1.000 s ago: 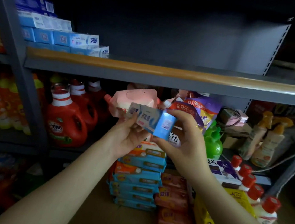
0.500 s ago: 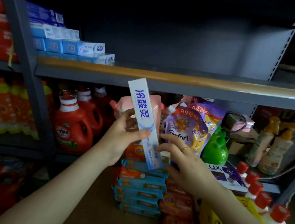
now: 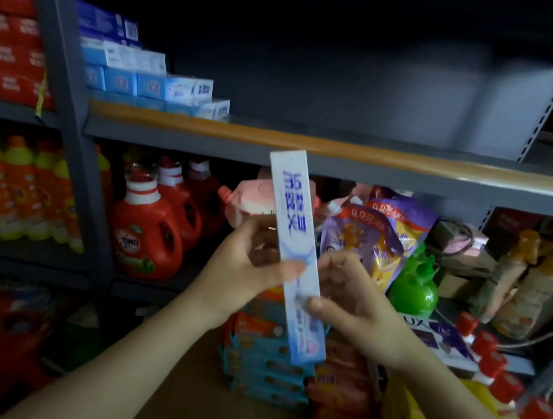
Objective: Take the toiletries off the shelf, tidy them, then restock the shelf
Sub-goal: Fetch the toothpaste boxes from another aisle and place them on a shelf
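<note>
Both hands hold one toothpaste box (image 3: 293, 242) nearly upright just below the shelf (image 3: 343, 155): the left hand (image 3: 244, 267) pinches its middle, the right hand (image 3: 350, 304) grips its lower part. More boxes (image 3: 151, 85) sit stacked at the shelf's left end.

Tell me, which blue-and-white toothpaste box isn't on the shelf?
The toothpaste box standing nearly upright, gripped by the left hand and right hand. The other boxes lie stacked on the upper shelf.

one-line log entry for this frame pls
phase: restock | left hand: holds box | right hand: holds box low | box: upright, below shelf | stack: shelf left
</note>
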### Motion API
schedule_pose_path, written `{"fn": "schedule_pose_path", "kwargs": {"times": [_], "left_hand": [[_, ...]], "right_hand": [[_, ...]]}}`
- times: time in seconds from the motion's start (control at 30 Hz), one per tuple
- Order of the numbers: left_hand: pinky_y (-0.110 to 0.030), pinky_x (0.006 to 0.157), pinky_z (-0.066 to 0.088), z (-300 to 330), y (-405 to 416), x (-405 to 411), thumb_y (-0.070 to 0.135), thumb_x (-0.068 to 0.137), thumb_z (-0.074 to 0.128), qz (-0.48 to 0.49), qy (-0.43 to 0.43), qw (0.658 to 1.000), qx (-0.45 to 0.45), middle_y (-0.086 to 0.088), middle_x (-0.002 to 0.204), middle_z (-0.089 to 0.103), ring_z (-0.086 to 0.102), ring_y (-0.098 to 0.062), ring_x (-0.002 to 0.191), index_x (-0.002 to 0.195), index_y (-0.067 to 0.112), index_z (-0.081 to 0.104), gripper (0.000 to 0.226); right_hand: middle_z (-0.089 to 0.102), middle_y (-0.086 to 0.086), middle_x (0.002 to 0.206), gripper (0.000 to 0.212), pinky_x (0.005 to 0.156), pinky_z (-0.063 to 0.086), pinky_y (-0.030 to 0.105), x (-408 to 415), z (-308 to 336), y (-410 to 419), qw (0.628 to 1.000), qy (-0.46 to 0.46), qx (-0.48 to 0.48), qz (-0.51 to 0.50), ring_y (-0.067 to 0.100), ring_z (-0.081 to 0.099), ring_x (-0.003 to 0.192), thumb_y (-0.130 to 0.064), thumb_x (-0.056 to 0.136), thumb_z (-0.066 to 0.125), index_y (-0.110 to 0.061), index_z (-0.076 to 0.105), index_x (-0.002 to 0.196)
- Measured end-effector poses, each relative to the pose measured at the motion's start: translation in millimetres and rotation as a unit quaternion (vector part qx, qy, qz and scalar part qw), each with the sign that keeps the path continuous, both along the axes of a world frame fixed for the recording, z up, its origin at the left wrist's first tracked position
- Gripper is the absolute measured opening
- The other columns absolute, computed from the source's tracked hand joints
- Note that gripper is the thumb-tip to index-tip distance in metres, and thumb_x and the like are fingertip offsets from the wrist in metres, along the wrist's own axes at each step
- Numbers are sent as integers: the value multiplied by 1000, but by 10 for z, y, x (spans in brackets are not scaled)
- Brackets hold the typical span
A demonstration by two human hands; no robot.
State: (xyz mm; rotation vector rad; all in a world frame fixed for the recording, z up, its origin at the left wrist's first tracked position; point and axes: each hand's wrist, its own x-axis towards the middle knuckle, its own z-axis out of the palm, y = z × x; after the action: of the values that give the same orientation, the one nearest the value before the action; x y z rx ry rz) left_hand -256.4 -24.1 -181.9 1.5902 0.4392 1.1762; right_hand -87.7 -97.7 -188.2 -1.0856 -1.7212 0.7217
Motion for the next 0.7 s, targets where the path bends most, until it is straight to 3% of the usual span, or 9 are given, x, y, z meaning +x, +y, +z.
{"fn": "schedule_pose_path", "kwargs": {"times": [0.13,0.23,0.33,0.43,0.5,0.6,0.7], "left_hand": [[-23,63,51,-106,99,-202,19,72,76,95,48,992,-74,5,76,72,67,-6,71,85,18,65,18],[-29,66,50,-386,197,-597,42,59,75,209,168,959,-91,3,80,71,67,-12,73,85,18,65,37],[-26,57,44,-761,282,-905,51,61,75,309,372,872,-67,9,76,63,62,-14,73,80,22,61,37],[-28,59,47,-1117,338,-916,55,67,69,288,557,775,-79,4,84,60,60,-17,76,91,21,56,44],[-31,61,51,-1299,382,-831,54,69,67,256,607,747,-91,1,87,59,59,-16,73,96,20,56,45],[-32,63,52,-1437,488,-667,53,74,64,227,619,748,-75,-3,97,60,59,-17,78,106,21,56,45],[-35,67,52,-1432,544,-565,54,86,53,184,568,800,-65,-5,94,66,63,-21,80,107,20,59,40]], "right_hand": [[64,-1,86,21,68,46,20,-40,-23,117,991,-123,24,-51,13,61,76,-30,87,58,-13,59,98],[64,-6,82,9,67,46,17,-77,-73,253,987,-148,14,-67,8,60,73,-19,89,59,-11,62,92],[64,-2,80,13,68,46,21,-179,-123,396,982,-177,5,-62,13,61,75,-18,90,58,-7,64,92],[64,3,79,14,64,40,14,-313,-147,516,977,-201,8,-64,15,59,75,-16,90,59,-4,65,92],[65,6,81,14,63,39,14,-371,-149,568,974,-216,9,-69,16,59,75,-16,90,59,-4,65,91],[60,-1,73,10,60,38,13,-399,-119,607,973,-220,8,-73,10,54,66,-14,90,58,-7,64,88],[57,-8,70,9,60,37,9,-411,-57,659,974,-211,9,-82,2,50,63,-13,90,57,-6,64,88]]}}
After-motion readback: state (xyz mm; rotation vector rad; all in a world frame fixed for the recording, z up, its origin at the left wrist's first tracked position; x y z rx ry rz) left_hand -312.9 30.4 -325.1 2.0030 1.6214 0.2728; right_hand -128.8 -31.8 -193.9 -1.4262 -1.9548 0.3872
